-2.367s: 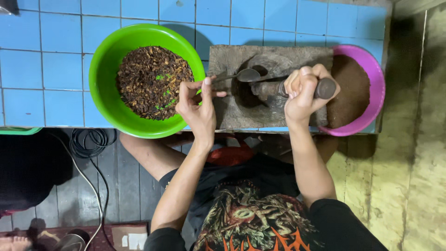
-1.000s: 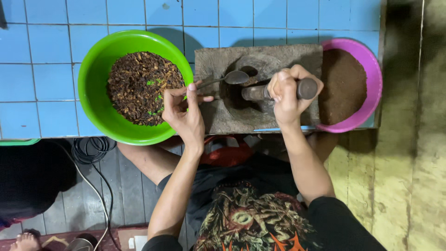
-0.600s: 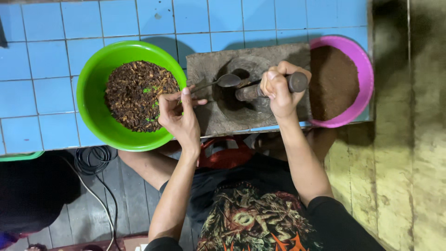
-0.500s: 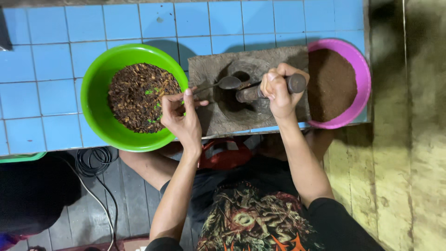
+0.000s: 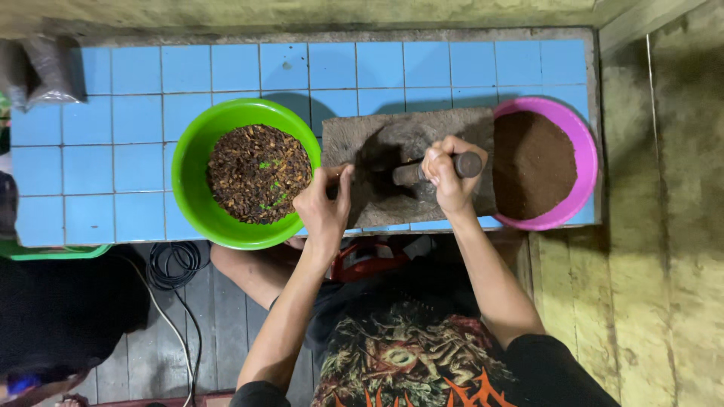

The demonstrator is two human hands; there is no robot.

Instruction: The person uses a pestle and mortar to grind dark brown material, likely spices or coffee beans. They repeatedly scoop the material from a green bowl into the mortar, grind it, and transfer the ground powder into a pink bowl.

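Observation:
My right hand (image 5: 446,175) grips a grey stone pestle (image 5: 469,163), which lies across the hollow of a rough stone mortar slab (image 5: 411,132). At the slab's left edge my left hand (image 5: 324,205) is curled around a thin spoon handle (image 5: 334,170). The rest of the spoon is lost in shadow. Left of that hand stands a green bowl (image 5: 188,177) of coarse dark brown dried bits with a few green flecks. A pink bowl (image 5: 582,154) of fine brown powder touches the slab's right end.
Everything rests on a blue-tiled counter (image 5: 98,162). A clear plastic bag (image 5: 41,71) sits at its far left corner. Black cable (image 5: 175,264) coils on the plank floor below. A rough wall (image 5: 671,226) closes the right side.
My left hand has drawn back from over the mortar hollow to the slab's left edge, and the spoon's bowl no longer shows. My right hand still holds the pestle in the hollow.

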